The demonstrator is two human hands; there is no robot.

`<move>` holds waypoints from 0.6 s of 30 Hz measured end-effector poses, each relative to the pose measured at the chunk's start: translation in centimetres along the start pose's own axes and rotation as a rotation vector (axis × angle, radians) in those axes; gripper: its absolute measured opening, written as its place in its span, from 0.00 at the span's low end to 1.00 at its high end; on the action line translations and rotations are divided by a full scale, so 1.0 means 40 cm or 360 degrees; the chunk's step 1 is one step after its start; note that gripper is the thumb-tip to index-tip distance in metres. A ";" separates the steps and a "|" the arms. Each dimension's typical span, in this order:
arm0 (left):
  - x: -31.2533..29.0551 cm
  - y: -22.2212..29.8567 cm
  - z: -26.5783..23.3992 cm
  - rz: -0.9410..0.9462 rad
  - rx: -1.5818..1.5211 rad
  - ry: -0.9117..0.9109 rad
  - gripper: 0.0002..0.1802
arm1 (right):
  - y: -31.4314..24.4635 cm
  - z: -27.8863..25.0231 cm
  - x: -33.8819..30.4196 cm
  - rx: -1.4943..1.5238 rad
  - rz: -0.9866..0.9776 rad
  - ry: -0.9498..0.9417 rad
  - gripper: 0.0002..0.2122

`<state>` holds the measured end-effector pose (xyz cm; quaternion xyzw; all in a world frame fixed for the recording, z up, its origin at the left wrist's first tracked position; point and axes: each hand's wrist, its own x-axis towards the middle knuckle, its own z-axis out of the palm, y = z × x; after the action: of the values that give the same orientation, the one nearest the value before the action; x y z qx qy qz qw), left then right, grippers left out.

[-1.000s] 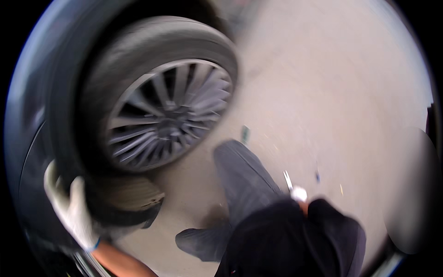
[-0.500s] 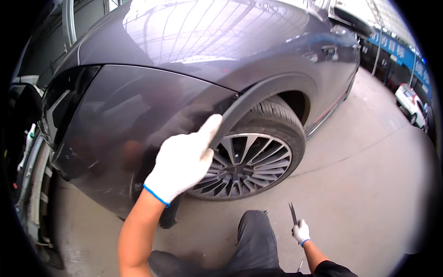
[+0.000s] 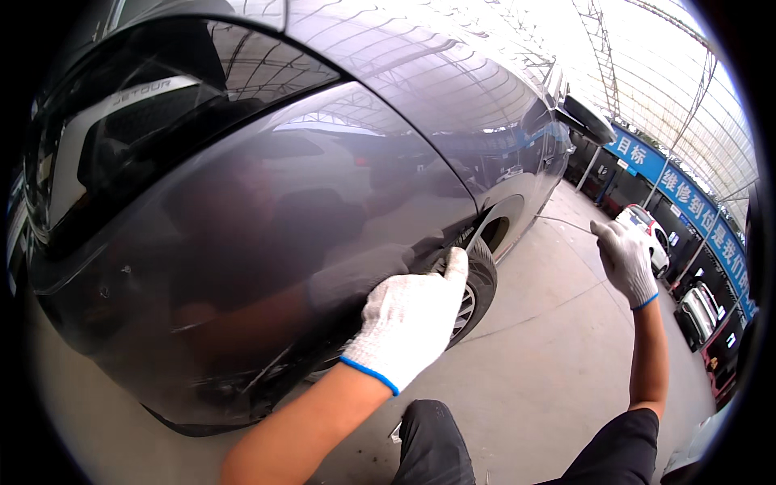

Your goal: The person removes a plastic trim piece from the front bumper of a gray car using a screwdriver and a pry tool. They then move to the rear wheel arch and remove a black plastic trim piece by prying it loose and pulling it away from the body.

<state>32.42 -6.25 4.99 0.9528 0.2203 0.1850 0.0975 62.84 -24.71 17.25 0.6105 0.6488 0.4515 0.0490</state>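
Note:
My left hand point(image 3: 414, 327), in a white knit glove with a blue cuff, is closed at the front edge of the wheel arch trim point(image 3: 487, 220) of a dark grey car. Part of the front tyre point(image 3: 483, 279) shows past this hand; the curled fingertips are hidden. Raised to the right, away from the car, my gloved right hand point(image 3: 626, 259) is closed round a slim tool point(image 3: 566, 221). The tool looks like a thin line pointing left toward the car. Scratches mark the lower part of the bumper point(image 3: 234, 234).
The headlight point(image 3: 137, 121) lies at the left, and the side mirror point(image 3: 588, 120) juts out farther back. A concrete floor point(image 3: 541, 347) stretches to the right. Beyond it stand a white car point(image 3: 656, 250), another vehicle point(image 3: 699, 315) and a blue banner point(image 3: 671, 190).
My right hand has risen from low beside my knee to about chest height, with the slim tool. The view has shifted toward the car's front corner; my left hand stays at the trim.

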 end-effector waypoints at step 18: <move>0.049 -0.015 0.036 0.0077 -0.0205 0.0050 0.40 | -0.003 0.003 0.198 -0.0351 -0.0324 0.0122 0.11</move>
<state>34.41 -4.96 4.14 0.9465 0.1864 0.2159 0.1507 60.84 -18.00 20.95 0.5149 0.6552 0.5357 0.1363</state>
